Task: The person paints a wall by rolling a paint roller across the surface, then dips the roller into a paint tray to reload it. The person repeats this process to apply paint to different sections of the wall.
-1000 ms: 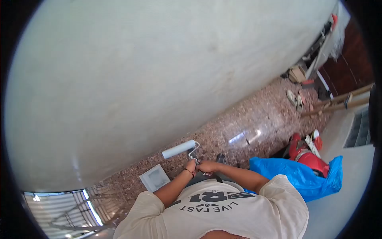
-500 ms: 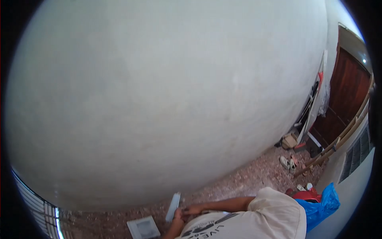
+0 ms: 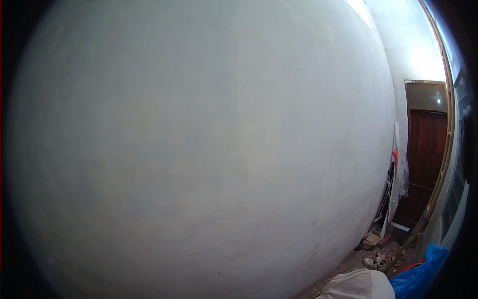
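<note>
Neither of my hands shows in the head view; both are below the lower edge. Only the light-coloured shirt [image 3: 358, 285] at my shoulder comes into the picture, at the bottom right. A large pale plastered wall [image 3: 214, 144] fills most of the view, with faint stains and uneven patches. Whatever my hands hold or touch is hidden at this moment.
A blue plastic bag [image 3: 423, 274] lies right of my shoulder. Shoes [image 3: 373, 262] and a cardboard box [image 3: 371, 240] rest on the floor by the wall. Farther back is a dark wooden door [image 3: 426, 159], with a long bamboo pole [image 3: 446, 144] slanting beside it.
My view has tilted up the wall. My hands, the paint roller near them and the white tray on the floor have dropped out of sight.
</note>
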A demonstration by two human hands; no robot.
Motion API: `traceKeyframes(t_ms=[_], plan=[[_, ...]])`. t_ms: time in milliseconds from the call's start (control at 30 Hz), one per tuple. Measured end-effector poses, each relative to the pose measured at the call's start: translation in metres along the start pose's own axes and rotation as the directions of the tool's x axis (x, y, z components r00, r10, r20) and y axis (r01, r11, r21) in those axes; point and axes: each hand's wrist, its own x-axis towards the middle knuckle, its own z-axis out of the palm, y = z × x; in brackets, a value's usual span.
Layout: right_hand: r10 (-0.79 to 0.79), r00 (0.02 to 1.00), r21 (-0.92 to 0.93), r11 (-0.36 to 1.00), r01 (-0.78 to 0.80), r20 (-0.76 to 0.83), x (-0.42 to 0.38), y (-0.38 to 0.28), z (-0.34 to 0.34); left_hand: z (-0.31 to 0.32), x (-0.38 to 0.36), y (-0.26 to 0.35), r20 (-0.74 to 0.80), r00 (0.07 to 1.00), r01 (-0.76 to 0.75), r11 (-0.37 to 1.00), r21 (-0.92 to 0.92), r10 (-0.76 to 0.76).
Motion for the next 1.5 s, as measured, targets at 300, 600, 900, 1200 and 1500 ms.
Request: traceKeyframes(t_ms=[300,600,900,1200,1500], plan=[[-0.166,0.959,-0.107,0.975,0.194,0.231,0.07,-0.055,-0.002,-0.128,-0.097,-0.007,-0.326,0.922,-0.247,0.966,-0.076,0.21],[-0.216,0.327,0.266,0.957,-0.117,0.92,-0.026,-0.203,0.214,-0.16,-0.43,-0.463,-0.99,0.139,-0.345,0.936,-0.077,-0.03],[-0.034,-0.016,0.02,0.842,-0.539,0.999,-0.005,-0.255,0.249,-0.084,-0.38,-0.344,-0.954,0.085,-0.423,0.856,-0.297,-0.289],[0.196,-0.034,-0.185,0.833,-0.522,0.98,0.008,-0.275,0.325,-0.126,-0.423,-0.409,-0.893,0.412,0.059,0.973,0.222,0.179],[-0.059,0.477,0.021,0.996,0.085,0.877,0.027,-0.204,0.506,-0.092,-0.505,-0.462,-0.817,-0.15,0.604,0.603,-0.521,-0.556]])
